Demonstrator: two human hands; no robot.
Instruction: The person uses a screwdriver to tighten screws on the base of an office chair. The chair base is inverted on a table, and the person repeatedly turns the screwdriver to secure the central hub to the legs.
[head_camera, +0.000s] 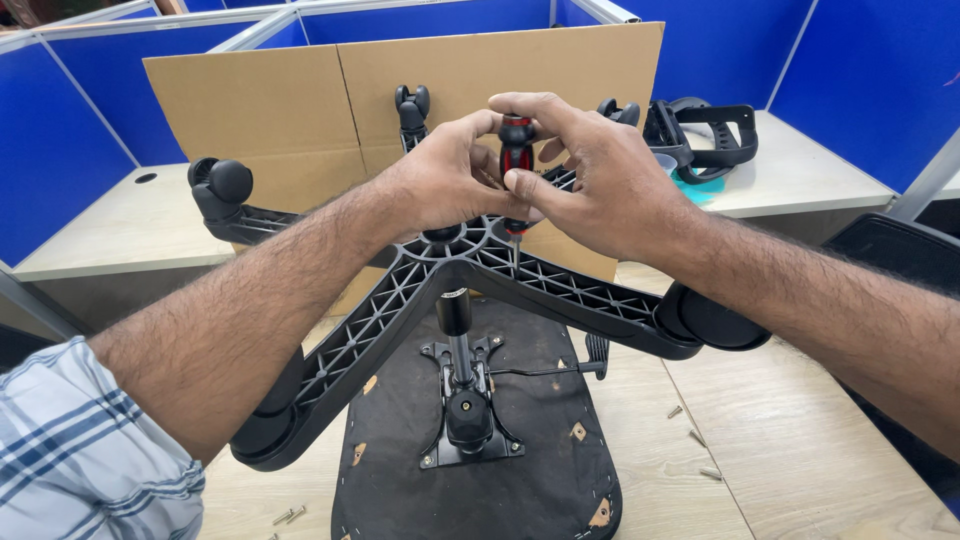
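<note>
A black five-arm chair base (400, 300) with caster wheels stands upside down on a gas cylinder (455, 320), which rises from the mechanism on an overturned black seat (540, 470). A short red-and-black screwdriver (516, 150) stands upright over the hub of the base. My right hand (590, 170) grips its handle from the right, thumb and fingers around it. My left hand (445, 180) touches the handle from the left and rests over the hub.
A cardboard sheet (300, 110) stands behind the base on a light desk between blue partition walls. Black chair armrests (710, 135) lie at the back right. Several loose screws (700, 440) lie on the wooden surface beside the seat, more at the lower left (288, 516).
</note>
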